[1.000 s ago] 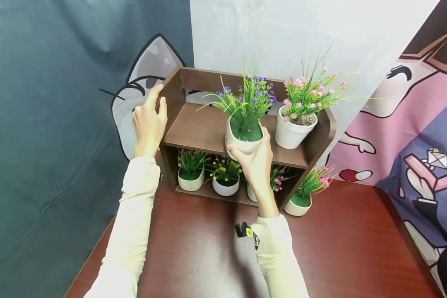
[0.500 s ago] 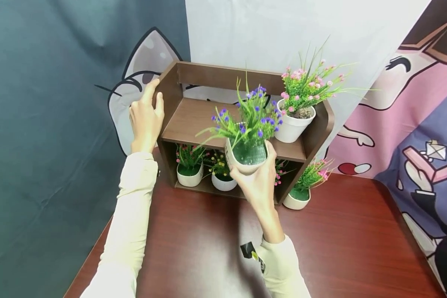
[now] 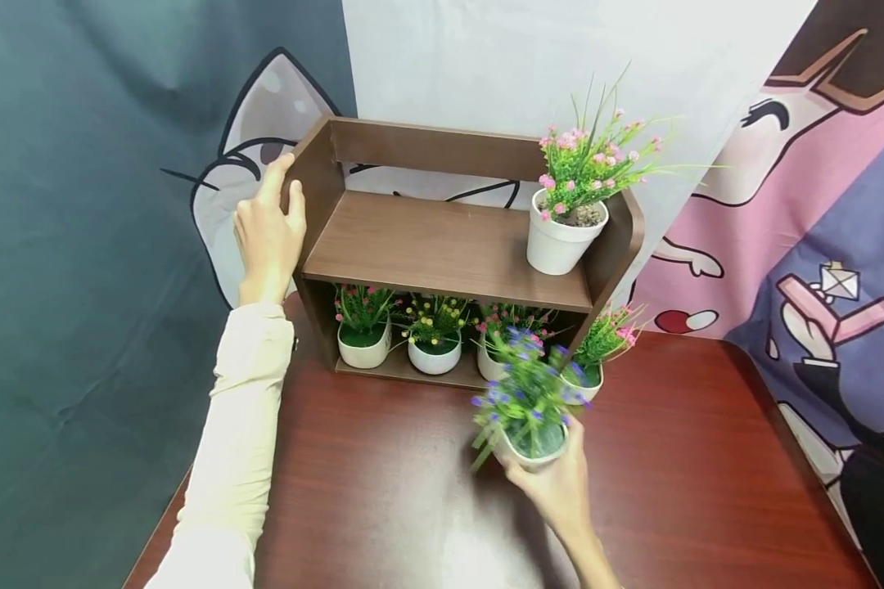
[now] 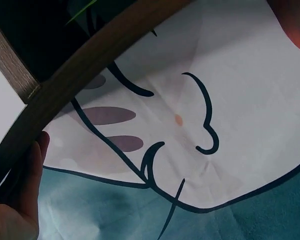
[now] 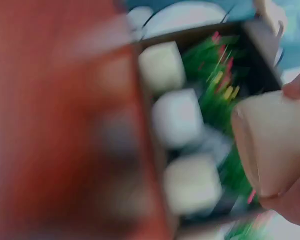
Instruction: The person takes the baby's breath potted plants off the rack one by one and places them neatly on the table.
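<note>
Flowerpot (image 5: 275, 140) clamped in right hand (image 3: 560, 487), on the near side of the shelf

The right thumb and fingers grip the pot's two sides, thumb to the left and a finger to the right, with the palm at its near side. The pot sits between them, held above the table (image 3: 383, 491) near the shelf's right end; its purple flowers (image 3: 526, 384) spread past the fingertips toward the far side, blurred. Other fingers of that hand are hidden.

At the far left, the left hand (image 3: 268, 237) touches the side panel of the shelf (image 3: 427, 245), thumb and index finger straight and apart; how firmly it presses, I cannot tell.

On the upper tier, a pink-flowered plant in a white pot (image 3: 563, 245) stands at the right. On the lower tier are a left pot (image 3: 364, 353), a yellow-flowered pot (image 3: 436, 358) in the middle and a right pot (image 3: 489, 365), this last partly covered by the purple flowers in the head view. Just right of the shelf, another pink-flowered plant (image 3: 600, 339) stands on the table.
</note>
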### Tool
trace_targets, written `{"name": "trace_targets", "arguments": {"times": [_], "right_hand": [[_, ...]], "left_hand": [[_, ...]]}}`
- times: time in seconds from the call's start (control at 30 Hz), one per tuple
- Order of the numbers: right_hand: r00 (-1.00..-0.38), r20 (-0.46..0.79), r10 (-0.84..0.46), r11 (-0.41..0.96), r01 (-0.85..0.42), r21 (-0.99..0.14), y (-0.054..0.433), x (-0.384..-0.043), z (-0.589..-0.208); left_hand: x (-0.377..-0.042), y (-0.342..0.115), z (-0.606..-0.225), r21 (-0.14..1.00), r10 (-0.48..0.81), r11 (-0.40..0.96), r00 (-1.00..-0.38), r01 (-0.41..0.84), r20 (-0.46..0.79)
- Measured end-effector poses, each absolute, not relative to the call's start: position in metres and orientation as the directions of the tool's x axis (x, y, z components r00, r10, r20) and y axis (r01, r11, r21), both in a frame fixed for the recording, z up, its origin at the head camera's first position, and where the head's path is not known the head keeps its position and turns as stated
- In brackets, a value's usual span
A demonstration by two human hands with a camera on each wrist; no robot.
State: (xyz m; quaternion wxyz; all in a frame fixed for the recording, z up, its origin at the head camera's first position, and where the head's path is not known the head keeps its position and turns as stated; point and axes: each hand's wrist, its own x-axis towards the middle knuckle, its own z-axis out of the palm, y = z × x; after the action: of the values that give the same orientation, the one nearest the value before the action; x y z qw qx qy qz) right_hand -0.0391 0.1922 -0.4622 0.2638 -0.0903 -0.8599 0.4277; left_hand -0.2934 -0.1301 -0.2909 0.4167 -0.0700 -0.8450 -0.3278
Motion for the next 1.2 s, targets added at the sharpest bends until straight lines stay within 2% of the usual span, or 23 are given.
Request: {"name": "trace_targets", "arguments": {"times": [0.13, 0.27, 0.6, 0.93, 1.2], "right_hand": [[-0.817, 0.325, 0.477, 0.611, 0.043, -0.79, 0.23, -0.021, -0.492], [-0.781, 0.314, 0.539, 0.604, 0.099, -0.79, 0.264, -0.019, -0.508], [-0.682, 0.309, 0.663, 0.539, 0.148, -0.829, 0.335, -0.056, -0.519], [-0.699, 0.292, 0.653, 0.544, 0.165, -0.822, 0.38, -0.108, -0.531], [-0.724, 0.287, 0.628, 0.54, 0.139, -0.83, 0.393, -0.133, -0.54]], "left_hand": [[-0.296, -0.13, -0.286, 0.494, -0.161, 0.776, -0.633, 0.393, 0.757], [-0.296, -0.132, -0.282, 0.496, -0.168, 0.78, -0.635, 0.382, 0.754], [-0.295, -0.136, -0.278, 0.48, -0.159, 0.789, -0.628, 0.383, 0.762], [-0.295, -0.137, -0.276, 0.463, -0.164, 0.805, -0.612, 0.37, 0.773], [-0.294, -0.135, -0.277, 0.454, -0.159, 0.81, -0.606, 0.371, 0.78]]}}
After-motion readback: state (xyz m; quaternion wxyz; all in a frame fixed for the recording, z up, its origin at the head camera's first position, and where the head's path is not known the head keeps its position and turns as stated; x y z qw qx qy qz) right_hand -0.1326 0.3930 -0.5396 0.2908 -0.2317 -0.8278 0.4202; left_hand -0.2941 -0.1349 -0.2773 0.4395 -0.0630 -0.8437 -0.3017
